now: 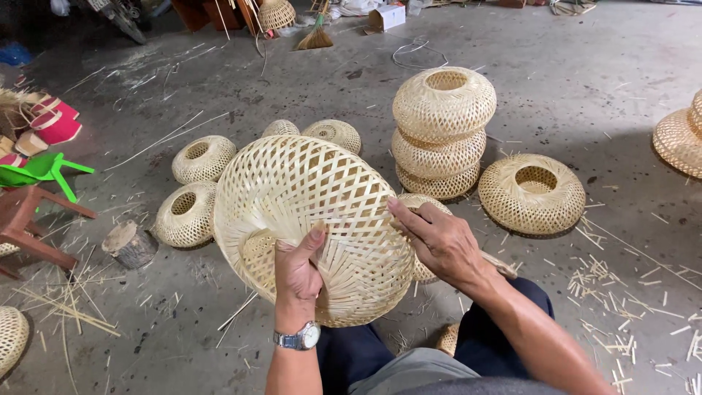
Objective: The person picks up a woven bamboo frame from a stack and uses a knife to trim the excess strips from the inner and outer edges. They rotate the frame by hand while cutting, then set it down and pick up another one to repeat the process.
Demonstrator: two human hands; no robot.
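Two bare hands hold one large woven bamboo shade (311,219) tilted above the concrete floor (585,80): the left hand (298,274) grips its lower rim, thumb up, while the right hand (435,238) lies flat-fingered against its right side. Three finished shades stand stacked (442,132) just behind.

A basket-weaving workshop, no question: a bare grey concrete floor (585,80) littered with pale bamboo offcuts and splinters (621,292), and finished round woven bamboo baskets everywhere, three stacked in a tower (442,132) and more lying singly around it. Off to the left sit a low reddish wooden stool (29,219) and a short round log block (130,243), with a straw hand broom (316,33) lying at the far end.
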